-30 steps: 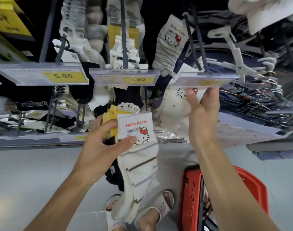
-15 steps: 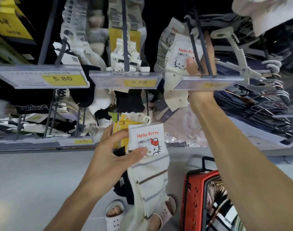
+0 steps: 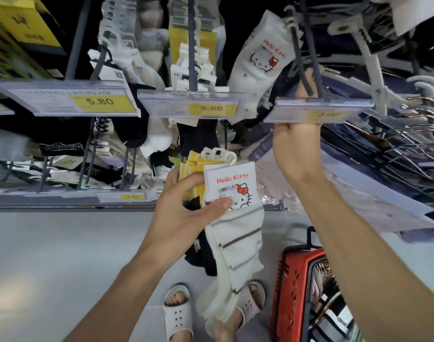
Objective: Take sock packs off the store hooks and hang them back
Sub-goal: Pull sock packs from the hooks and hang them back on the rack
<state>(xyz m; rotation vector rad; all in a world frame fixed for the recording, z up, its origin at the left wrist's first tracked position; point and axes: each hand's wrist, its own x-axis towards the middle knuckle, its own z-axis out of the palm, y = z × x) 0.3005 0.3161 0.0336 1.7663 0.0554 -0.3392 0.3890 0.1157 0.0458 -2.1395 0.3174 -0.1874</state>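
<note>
My left hand (image 3: 186,215) grips a bundle of sock packs. In front is a white striped Hello Kitty pack (image 3: 233,218), my thumb on its card; yellow-card packs (image 3: 190,166) with black socks sit behind. My right hand (image 3: 295,146) reaches up behind the price label (image 3: 319,112) of the right-hand hook (image 3: 307,58). Its fingers are partly hidden by the label, and the tips show beside the hook rods. Another white Hello Kitty pack (image 3: 260,60) hangs on that hook, swung to the left and apart from my fingers.
Hooks labelled 5.80 (image 3: 100,101) and 3.50 (image 3: 211,108) carry more sock packs to the left. Hangers (image 3: 408,149) crowd the right side. A red basket (image 3: 295,280) with goods stands on the floor by my feet in white slippers (image 3: 176,312).
My right hand lifted the Hello Kitty pack from below the label up onto the right hook; the pack now hangs further back, free of the fingers. My left hand kept its bundle.
</note>
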